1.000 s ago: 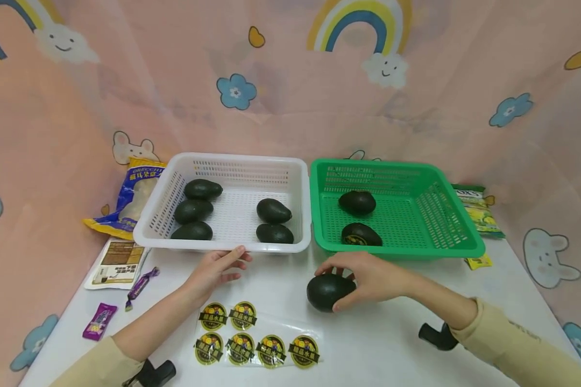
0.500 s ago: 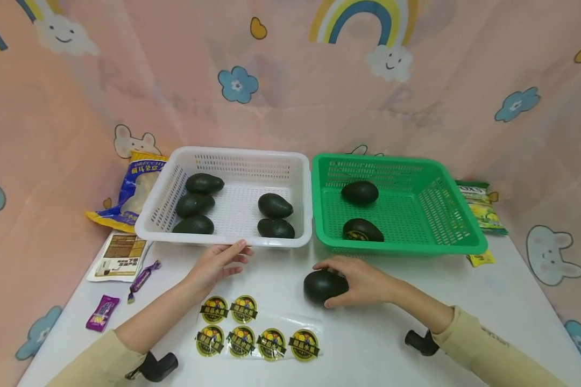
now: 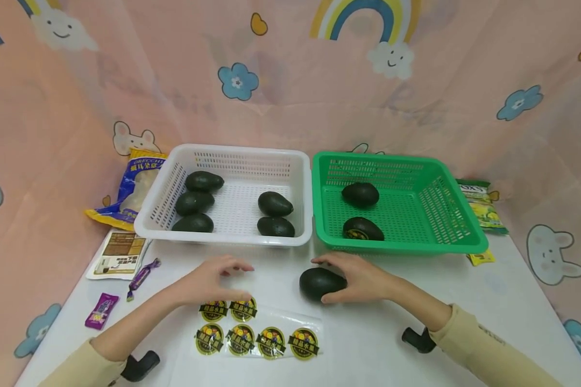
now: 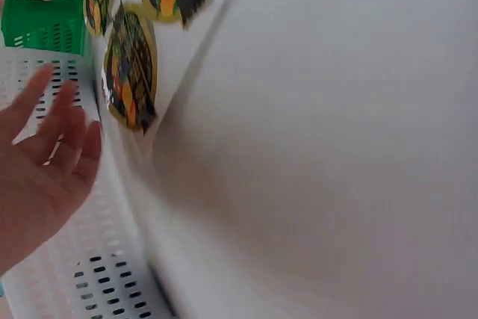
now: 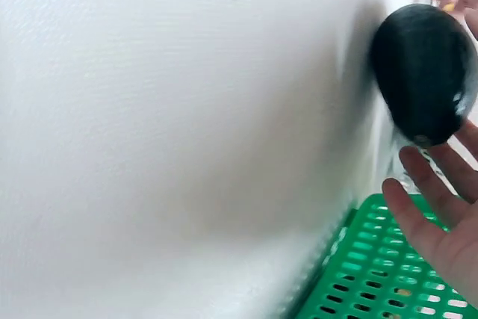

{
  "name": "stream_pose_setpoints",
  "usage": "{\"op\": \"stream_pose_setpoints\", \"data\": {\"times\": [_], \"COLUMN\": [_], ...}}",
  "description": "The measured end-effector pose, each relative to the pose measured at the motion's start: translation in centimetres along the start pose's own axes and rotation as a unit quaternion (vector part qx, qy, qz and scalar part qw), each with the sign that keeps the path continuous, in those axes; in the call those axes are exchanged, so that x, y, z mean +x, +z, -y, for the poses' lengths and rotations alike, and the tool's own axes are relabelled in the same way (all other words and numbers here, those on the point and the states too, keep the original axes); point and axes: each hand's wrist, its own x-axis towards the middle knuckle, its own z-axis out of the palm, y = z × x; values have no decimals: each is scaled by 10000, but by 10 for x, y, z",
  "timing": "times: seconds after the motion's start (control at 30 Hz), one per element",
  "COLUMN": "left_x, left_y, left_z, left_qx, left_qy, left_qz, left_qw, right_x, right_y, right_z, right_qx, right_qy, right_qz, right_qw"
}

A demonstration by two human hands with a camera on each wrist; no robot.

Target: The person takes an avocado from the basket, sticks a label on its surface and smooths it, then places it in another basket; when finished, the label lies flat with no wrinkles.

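Closest in, I've got beige sleeves (image 3: 494, 344) at both bottom corners, w/ a blk fitting (image 3: 418, 340) by each wrist. Ahead on the white tabletop (image 3: 358, 344) lies a clear sheet (image 3: 281, 318) w/ round blk/gold stickers (image 3: 272, 343): 2 in the far row, 4 in the near one. The L hand (image 3: 210, 282) is at the sheet's far L part, fingers loosely bent, thumb apart, grip released, nothing in it; whether it touches a sticker, I can't tell from here. Across from it, the R hand (image 3: 363, 277) is grasping an avocado (image 3: 314, 284), thumb along the near side & fingers round the far side. That avocado's on the near side of where the 2 baskets meet, just beyond the sheet; how firm the hold is, can't tell.

Off L I see 2 purple candies (image 3: 101, 310), 1 w/ twisted ends, then a flat white/brown packet (image 3: 121, 252).

Further out, side by side: white basket (image 3: 222, 238) on L, green basket (image 3: 402, 247) on R. White's got 5 dark avocados (image 3: 195, 202), 3 along its L, 2 toward its R. Green's got 2 more, the nearer w/ a gold/blk sticker showing. Blue/yellow bag (image 3: 137, 193) beside white's L end; green/yellow bag (image 3: 484, 207) & small yellow packet (image 3: 481, 258) at green's R end. At the back, pink cloth (image 3: 295, 123) w/ rainbows, flowers & bunnies.
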Motion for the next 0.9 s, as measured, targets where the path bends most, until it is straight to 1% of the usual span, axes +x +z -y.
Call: {"op": "stream_pose_setpoints", "data": {"times": [0.03, 0.07, 0.1, 0.13, 0.17, 0.2, 0.27, 0.33, 0.37, 0.4, 0.47, 0.57, 0.63, 0.7, 0.77, 0.9], "left_x": [-5, -9, -12, -15, -16, -16, -15, -11, -10, -7, -3, 2, 4, 5, 6, 6], "left_y": [0, 1, 2, 3, 4, 5, 7, 9, 9, 11, 13, 18, 21, 22, 23, 24], "left_z": [2, 5, 7, 8, 9, 10, 8, 3, 0, -3, -9, -18, -22, -24, -24, -18], "left_qx": [632, 1090, 1411, 1521, 1531, 1418, 995, 529, 310, 84, -244, -625, -784, -875, -851, -652], "left_qy": [242, 462, 624, 716, 798, 849, 876, 797, 747, 704, 651, 664, 700, 716, 751, 781], "left_qz": [128, 247, 325, 384, 422, 452, 565, 725, 805, 867, 906, 860, 839, 851, 884, 958], "left_qw": [9976, 9927, 9875, 9850, 9841, 9852, 9896, 9928, 9935, 9937, 9935, 9921, 9909, 9899, 9896, 9902], "right_x": [0, -1, -1, -1, -1, -1, 2, 6, 8, 10, 13, 16, 18, 19, 19, 15], "right_y": [0, 0, 1, 1, 1, 2, 4, 9, 11, 15, 22, 33, 39, 43, 45, 44], "right_z": [1, 3, 5, 8, 12, 16, 25, 36, 41, 47, 56, 67, 69, 70, 69, 64], "right_qx": [-60, -134, -182, -219, -213, -183, -21, 111, 127, 116, -58, -358, -458, -450, -405, -260], "right_qy": [-60, -158, -275, -413, -568, -769, -1209, -1567, -1679, -1736, -1689, -1414, -1277, -1249, -1339, -1655], "right_qz": [-76, -175, -298, -437, -587, -749, -1046, -1228, -1250, -1241, -1160, -975, -945, -969, -1066, -1402], "right_qw": [9999, 9996, 9990, 9980, 9964, 9941, 9871, 9799, 9778, 9769, 9788, 9845, 9862, 9864, 9844, 9759]}}
